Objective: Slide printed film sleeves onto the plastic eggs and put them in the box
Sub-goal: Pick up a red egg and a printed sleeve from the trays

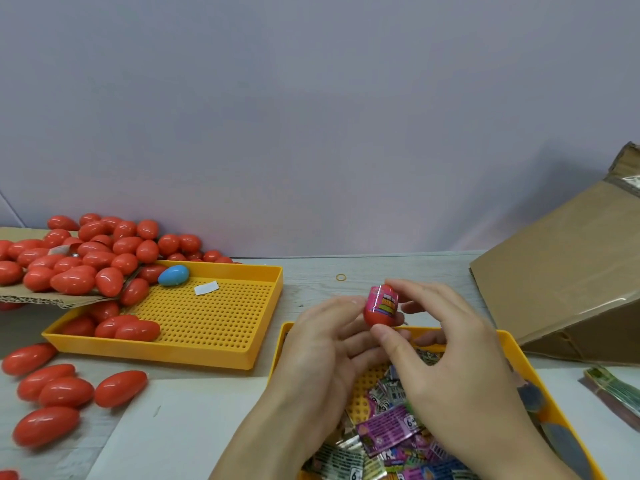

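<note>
Sleeved egg (381, 306) pinched by both hands, left hand (322, 344), right hand (446, 348), underside hidden

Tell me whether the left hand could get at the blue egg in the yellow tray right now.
Probably not yet: the left hand holds the sleeved red egg together with the right hand. Otherwise the blue egg lies uncovered in the tray.

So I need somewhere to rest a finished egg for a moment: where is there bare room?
Bare tabletop lies between the left yellow tray and the cardboard box, holding only a rubber band. That tray's right half is mostly bare too. The left table edge is crowded with red eggs; the near tray is full of sleeves.
</note>
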Demonstrator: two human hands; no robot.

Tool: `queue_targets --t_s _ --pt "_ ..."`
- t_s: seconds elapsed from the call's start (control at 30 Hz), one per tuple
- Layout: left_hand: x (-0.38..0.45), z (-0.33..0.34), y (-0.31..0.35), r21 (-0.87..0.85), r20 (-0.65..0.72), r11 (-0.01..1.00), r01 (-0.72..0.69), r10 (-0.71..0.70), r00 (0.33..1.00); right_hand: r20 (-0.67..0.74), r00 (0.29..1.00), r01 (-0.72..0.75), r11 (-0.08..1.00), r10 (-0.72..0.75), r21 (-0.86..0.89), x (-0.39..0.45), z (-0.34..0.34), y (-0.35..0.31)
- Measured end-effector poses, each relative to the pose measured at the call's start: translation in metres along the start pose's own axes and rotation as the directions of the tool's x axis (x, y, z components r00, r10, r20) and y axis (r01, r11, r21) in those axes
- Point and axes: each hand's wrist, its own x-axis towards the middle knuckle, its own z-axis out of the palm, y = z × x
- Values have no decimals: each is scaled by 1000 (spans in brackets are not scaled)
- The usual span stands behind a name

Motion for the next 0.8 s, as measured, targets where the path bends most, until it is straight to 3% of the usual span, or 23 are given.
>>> queue_targets --t_s 0.43,0.63,0.8 --pt "1 -1 -3 91 -80 985 -145 152 985 94 996 -2 998 -4 66 0 2 1" --pt "1 0 -2 54 -49 995 -81 84 995 30 999 -19 995 16 98 0 3 2" --pt "2 1 -5 141 -32 987 -82 87 996 -8 1000 -5 996 6 84 1 1 2"
